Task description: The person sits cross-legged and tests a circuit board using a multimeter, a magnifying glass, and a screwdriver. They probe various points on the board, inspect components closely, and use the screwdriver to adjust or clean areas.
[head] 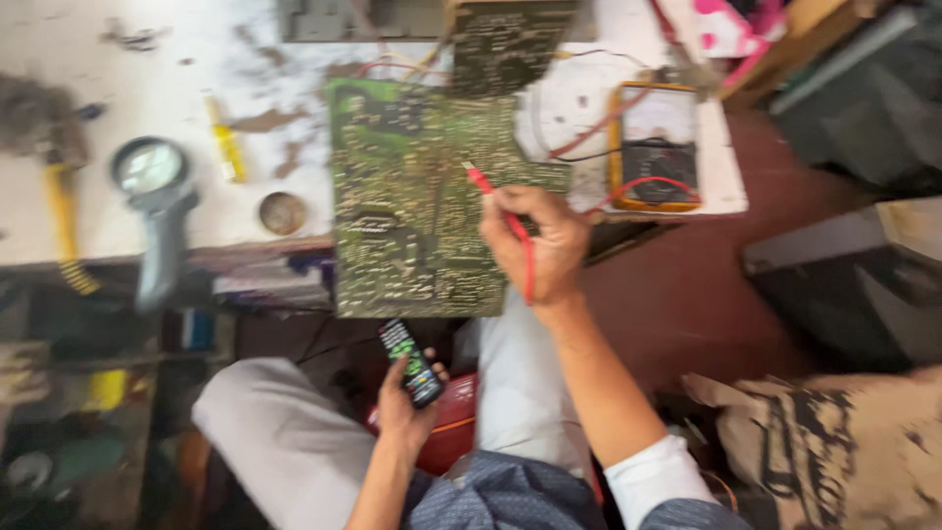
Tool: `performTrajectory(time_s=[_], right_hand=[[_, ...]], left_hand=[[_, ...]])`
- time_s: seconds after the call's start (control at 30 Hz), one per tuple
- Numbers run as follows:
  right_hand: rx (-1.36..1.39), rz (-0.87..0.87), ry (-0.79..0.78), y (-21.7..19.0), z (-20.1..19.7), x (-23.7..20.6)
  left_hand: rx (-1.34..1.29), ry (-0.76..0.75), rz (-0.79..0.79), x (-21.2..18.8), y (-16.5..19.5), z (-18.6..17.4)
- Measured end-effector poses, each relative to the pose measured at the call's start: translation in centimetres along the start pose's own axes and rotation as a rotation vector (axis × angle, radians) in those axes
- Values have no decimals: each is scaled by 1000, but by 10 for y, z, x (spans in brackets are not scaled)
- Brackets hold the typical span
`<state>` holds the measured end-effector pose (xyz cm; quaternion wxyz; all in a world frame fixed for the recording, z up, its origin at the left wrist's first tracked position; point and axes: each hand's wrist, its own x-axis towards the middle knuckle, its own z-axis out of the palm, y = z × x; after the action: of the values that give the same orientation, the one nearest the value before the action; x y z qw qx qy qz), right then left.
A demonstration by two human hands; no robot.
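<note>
Knees in grey trousers (294, 432) sit nearest me, under the bench edge. Green circuit board (412, 196) lies solder-side up, overhanging the white worktable (157, 98). Yellow multimeter (655, 147) rests to its right, well apart from the magnifier (152, 186). My right hand (540, 245) pinches the red probe (505, 221), tip on the board. My left hand (407, 407) is closed around a black remote (410, 363) below the board. Judgement: keep the probe tip steady on one joint and brace the wrist; frame is blurred.
</note>
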<state>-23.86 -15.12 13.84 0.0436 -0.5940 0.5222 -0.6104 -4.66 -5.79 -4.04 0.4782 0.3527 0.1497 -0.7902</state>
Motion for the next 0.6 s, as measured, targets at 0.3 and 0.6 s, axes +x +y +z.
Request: performTrajectory(time_s=[0.3,0.6], right_hand=[[-28,0,12,-1,-1,-1],[2,15,-9,0,0,-2]], left_hand=[[56,37,-14,0,-2,3],[16,-1,-1,-2,-2,1]])
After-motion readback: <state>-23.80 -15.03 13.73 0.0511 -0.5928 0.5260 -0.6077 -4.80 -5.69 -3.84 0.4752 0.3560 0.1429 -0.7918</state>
